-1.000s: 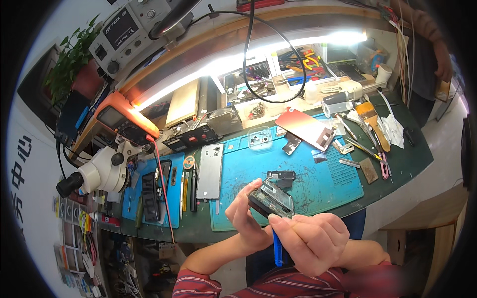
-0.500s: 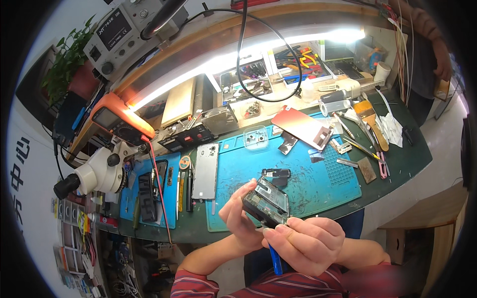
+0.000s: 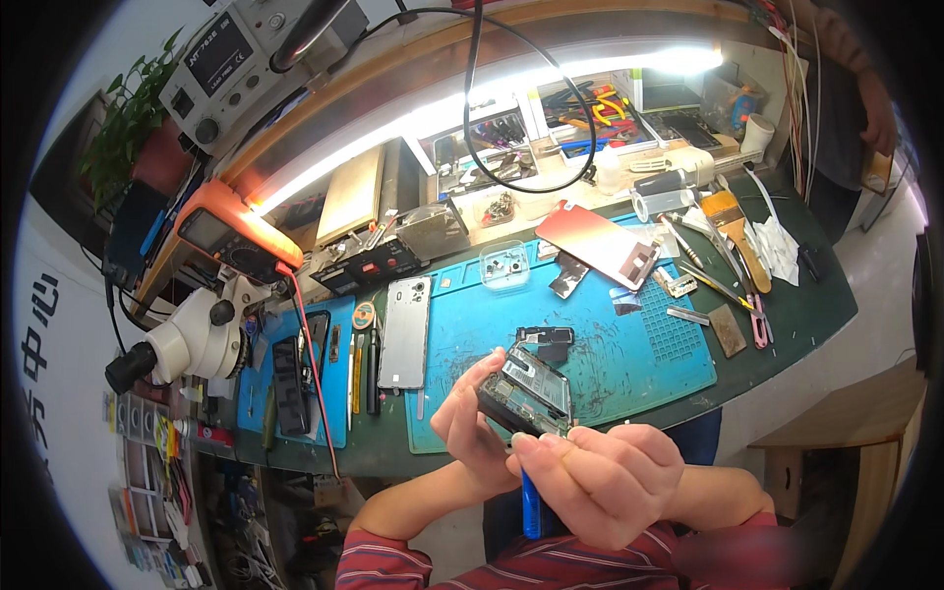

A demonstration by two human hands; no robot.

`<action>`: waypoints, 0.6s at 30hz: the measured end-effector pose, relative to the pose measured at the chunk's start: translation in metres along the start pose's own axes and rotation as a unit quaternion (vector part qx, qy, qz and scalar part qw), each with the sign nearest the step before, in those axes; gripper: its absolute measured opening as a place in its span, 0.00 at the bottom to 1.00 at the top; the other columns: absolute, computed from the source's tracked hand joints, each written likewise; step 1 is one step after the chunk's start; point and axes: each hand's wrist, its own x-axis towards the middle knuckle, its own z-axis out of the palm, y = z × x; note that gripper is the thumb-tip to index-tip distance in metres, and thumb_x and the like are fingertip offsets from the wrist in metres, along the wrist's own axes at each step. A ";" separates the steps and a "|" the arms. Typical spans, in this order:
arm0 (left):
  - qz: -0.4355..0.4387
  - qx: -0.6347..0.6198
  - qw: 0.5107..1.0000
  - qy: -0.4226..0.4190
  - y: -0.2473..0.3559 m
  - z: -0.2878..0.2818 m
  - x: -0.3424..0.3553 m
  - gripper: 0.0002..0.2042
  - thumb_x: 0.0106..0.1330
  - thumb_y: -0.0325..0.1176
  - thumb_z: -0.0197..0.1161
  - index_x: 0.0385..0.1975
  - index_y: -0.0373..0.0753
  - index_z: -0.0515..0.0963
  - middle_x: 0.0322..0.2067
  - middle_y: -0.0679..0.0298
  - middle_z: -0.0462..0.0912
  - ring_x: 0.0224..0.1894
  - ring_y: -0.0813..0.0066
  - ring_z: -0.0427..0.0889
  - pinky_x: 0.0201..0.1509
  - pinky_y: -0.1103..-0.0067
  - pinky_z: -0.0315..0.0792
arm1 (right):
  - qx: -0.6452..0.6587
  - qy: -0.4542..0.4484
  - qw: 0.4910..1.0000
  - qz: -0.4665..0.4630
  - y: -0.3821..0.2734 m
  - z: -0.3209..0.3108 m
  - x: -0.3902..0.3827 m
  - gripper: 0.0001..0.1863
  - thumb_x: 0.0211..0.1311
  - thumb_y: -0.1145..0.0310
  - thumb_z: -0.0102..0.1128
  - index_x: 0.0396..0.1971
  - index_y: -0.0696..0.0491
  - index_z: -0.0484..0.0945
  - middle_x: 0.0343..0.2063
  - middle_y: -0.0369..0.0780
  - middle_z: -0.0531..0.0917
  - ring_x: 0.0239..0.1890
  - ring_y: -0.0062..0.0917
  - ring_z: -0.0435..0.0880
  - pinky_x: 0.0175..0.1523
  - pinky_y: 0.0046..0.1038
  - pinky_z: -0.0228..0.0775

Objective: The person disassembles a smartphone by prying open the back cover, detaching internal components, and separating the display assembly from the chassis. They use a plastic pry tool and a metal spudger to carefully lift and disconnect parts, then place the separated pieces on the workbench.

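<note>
Over the near edge of the blue mat (image 3: 467, 324), my left hand (image 3: 467, 421) holds the opened phone (image 3: 527, 395), tilted. My right hand (image 3: 615, 477) is bunched at its near end; what its fingertips pinch, I cannot tell. Beside it hangs a blue strip (image 3: 532, 506).

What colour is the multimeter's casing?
The multimeter casing is orange, around a dark front; the head view shows it best.
</note>
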 end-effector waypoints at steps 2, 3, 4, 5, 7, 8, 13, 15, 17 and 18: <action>0.006 0.020 1.000 0.002 -0.001 0.000 -0.002 0.37 0.78 0.58 0.50 0.72 0.32 0.51 0.59 0.45 0.66 0.57 0.49 0.80 0.59 0.58 0.80 | -0.004 0.014 0.999 -0.035 0.003 0.004 0.000 0.07 0.62 0.65 0.74 0.38 0.49 0.90 0.31 0.27 0.81 0.27 0.13 0.78 0.30 0.15 0.65; 0.005 0.025 1.000 0.004 -0.002 -0.001 -0.003 0.37 0.78 0.57 0.50 0.72 0.32 0.51 0.59 0.45 0.66 0.57 0.49 0.80 0.59 0.58 0.80 | -0.005 0.022 0.998 -0.053 0.003 0.006 0.000 0.07 0.62 0.65 0.74 0.38 0.50 0.90 0.31 0.28 0.81 0.26 0.13 0.78 0.30 0.15 0.65; -0.002 0.020 1.000 0.008 -0.002 -0.001 -0.005 0.37 0.78 0.57 0.50 0.72 0.32 0.51 0.59 0.45 0.66 0.57 0.49 0.80 0.59 0.58 0.80 | -0.006 0.026 0.999 -0.046 0.002 0.008 0.000 0.08 0.62 0.65 0.73 0.38 0.50 0.90 0.31 0.28 0.80 0.26 0.13 0.78 0.30 0.15 0.65; -0.010 0.011 1.000 -0.010 -0.002 -0.003 -0.004 0.37 0.78 0.57 0.50 0.72 0.32 0.51 0.59 0.45 0.66 0.57 0.49 0.80 0.59 0.58 0.80 | -0.009 0.030 0.999 -0.041 0.002 0.009 -0.001 0.08 0.62 0.65 0.73 0.39 0.50 0.90 0.31 0.28 0.80 0.26 0.13 0.78 0.30 0.15 0.65; -0.029 -0.006 0.997 -0.065 0.000 -0.013 0.001 0.36 0.78 0.57 0.50 0.72 0.32 0.51 0.59 0.45 0.66 0.57 0.49 0.80 0.59 0.58 0.80 | -0.007 0.025 0.999 -0.022 0.002 0.008 -0.001 0.08 0.62 0.65 0.73 0.39 0.50 0.89 0.31 0.28 0.80 0.27 0.13 0.78 0.31 0.16 0.66; -0.030 -0.002 0.997 -0.070 0.002 -0.014 0.002 0.36 0.78 0.57 0.50 0.72 0.32 0.52 0.59 0.45 0.66 0.57 0.50 0.80 0.59 0.58 0.80 | 0.001 0.016 1.000 -0.011 0.002 0.005 -0.001 0.09 0.62 0.64 0.74 0.40 0.50 0.89 0.31 0.27 0.80 0.28 0.13 0.78 0.32 0.16 0.66; -0.007 -0.001 1.000 -0.024 0.000 -0.005 0.001 0.38 0.76 0.58 0.53 0.72 0.32 0.52 0.59 0.46 0.66 0.58 0.51 0.79 0.60 0.59 0.79 | 0.008 0.014 1.000 -0.012 0.002 0.006 -0.003 0.09 0.61 0.65 0.72 0.40 0.50 0.89 0.33 0.28 0.80 0.29 0.14 0.78 0.34 0.18 0.67; -0.010 -0.019 0.999 -0.026 -0.002 -0.006 0.000 0.40 0.75 0.59 0.55 0.72 0.33 0.52 0.59 0.47 0.66 0.59 0.51 0.79 0.61 0.59 0.79 | 0.016 0.041 0.999 -0.021 0.006 0.011 -0.006 0.11 0.60 0.68 0.68 0.42 0.50 0.89 0.36 0.30 0.83 0.27 0.14 0.78 0.34 0.18 0.65; -0.022 -0.029 0.999 -0.033 0.000 -0.007 -0.001 0.41 0.74 0.59 0.57 0.72 0.33 0.52 0.60 0.47 0.65 0.59 0.52 0.79 0.61 0.59 0.78 | 0.023 0.038 0.999 -0.028 0.007 0.010 -0.009 0.11 0.60 0.69 0.68 0.42 0.50 0.89 0.36 0.30 0.83 0.28 0.14 0.79 0.34 0.18 0.65; -0.029 -0.031 0.998 -0.037 0.001 -0.008 0.000 0.41 0.73 0.60 0.58 0.72 0.33 0.52 0.60 0.47 0.65 0.59 0.52 0.79 0.62 0.59 0.78 | 0.025 0.037 0.998 -0.032 0.008 0.010 -0.009 0.11 0.60 0.69 0.67 0.43 0.50 0.89 0.36 0.30 0.83 0.28 0.14 0.79 0.34 0.18 0.66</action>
